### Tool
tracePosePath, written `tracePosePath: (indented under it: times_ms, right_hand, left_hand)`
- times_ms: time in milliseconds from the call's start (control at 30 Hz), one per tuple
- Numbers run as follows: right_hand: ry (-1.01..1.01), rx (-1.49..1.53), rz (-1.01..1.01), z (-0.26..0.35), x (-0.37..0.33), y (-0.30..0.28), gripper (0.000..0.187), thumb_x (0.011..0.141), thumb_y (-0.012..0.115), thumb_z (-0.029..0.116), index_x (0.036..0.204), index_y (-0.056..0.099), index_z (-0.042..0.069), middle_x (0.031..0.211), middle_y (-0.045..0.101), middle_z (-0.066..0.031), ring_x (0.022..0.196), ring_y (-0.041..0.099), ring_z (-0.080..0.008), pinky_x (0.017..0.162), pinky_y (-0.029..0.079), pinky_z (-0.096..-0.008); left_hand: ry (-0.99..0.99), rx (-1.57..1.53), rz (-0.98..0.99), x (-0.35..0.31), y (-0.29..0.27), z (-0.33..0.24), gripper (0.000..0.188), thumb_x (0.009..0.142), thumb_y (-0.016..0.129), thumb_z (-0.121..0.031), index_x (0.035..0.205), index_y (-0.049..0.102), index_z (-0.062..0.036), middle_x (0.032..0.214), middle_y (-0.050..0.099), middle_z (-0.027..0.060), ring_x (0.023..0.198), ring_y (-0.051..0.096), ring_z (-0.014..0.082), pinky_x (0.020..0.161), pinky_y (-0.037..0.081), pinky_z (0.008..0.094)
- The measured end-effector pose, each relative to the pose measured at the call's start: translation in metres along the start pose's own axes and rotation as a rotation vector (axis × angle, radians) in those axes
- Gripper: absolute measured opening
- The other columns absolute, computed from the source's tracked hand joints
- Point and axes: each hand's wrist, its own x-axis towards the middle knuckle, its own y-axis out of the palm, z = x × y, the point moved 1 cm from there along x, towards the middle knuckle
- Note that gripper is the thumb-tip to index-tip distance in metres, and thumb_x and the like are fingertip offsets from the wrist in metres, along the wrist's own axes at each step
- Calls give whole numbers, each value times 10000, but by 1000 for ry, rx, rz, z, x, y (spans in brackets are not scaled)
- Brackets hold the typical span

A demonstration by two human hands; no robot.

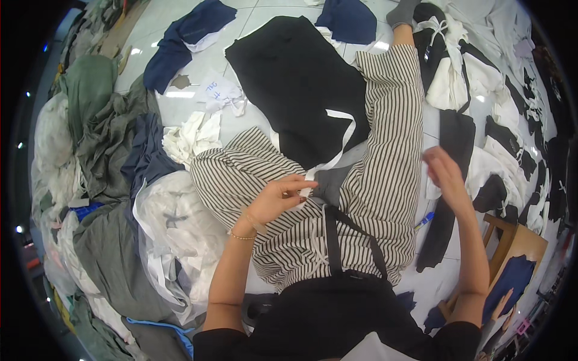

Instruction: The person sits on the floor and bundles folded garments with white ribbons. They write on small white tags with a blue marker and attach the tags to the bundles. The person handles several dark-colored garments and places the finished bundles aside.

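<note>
My left hand [283,195] pinches one end of a narrow white fabric strip [342,147] over my lap. From there the strip curves away across a black cloth piece [295,78] spread on the floor, its far end bent to the left. My right hand [444,174] is raised to the right of my leg, fingers loosely bent and apart, with nothing visible in them. Below that hand lies a long black fabric piece [448,198]. My striped trousers [385,144] and the black straps [334,234] at my waist show beneath my hands.
At the left are a clear plastic bag of white material [180,216] and heaped green-grey cloth [108,259]. Navy pieces [180,42] and a marked white scrap [220,93] lie farther off. A blue pen [424,221], a wooden stool [512,246] and black-and-white cloth are at the right.
</note>
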Motion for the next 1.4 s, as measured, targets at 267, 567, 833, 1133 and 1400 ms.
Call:
tracePosePath:
  times_ms: [267, 567, 833, 1133, 1400]
  right_hand:
    - [-114, 320, 441, 31, 3, 97, 226, 1000, 461, 172, 1026, 598, -6, 731, 503, 10, 646, 430, -56, 591, 374, -214]
    - [-1, 326, 391, 25, 4, 165, 324, 958, 591, 254, 779, 600, -15, 565, 427, 48, 529, 349, -41, 485, 276, -243]
    - [-76, 216, 311, 32, 8, 168, 358, 917, 644, 280, 789, 636, -54, 555, 487, -12, 532, 410, -64, 493, 332, -266]
    - [-64, 213, 273, 33, 10, 177, 299, 882, 663, 253, 831, 667, -41, 560, 500, -31, 520, 423, -77, 501, 352, -267]
    - [-36, 244, 329, 35, 8, 168, 271, 911, 643, 231, 863, 677, -33, 574, 486, 17, 543, 399, -45, 496, 325, -252]
  left_hand:
    - [138, -304, -333, -11, 8, -24, 284, 881, 610, 60, 1144, 691, -11, 1034, 675, 6, 795, 530, 53, 765, 466, 210]
    - [202, -158, -245, -9, 8, -43, 361, 841, 607, 75, 1183, 669, -21, 1178, 626, 34, 764, 465, 36, 701, 430, 172]
    - [239, -118, -165, -3, 13, -41, 422, 825, 567, 99, 1214, 654, -39, 1145, 589, 21, 765, 484, 18, 658, 402, 158]
    - [224, -133, -136, 2, 16, -35, 440, 814, 543, 118, 1216, 645, -29, 1145, 577, 29, 769, 491, 21, 663, 417, 162]
    - [212, -145, -129, 3, 21, -38, 439, 817, 540, 108, 1224, 630, -30, 1186, 579, 35, 765, 490, 22, 663, 414, 161]
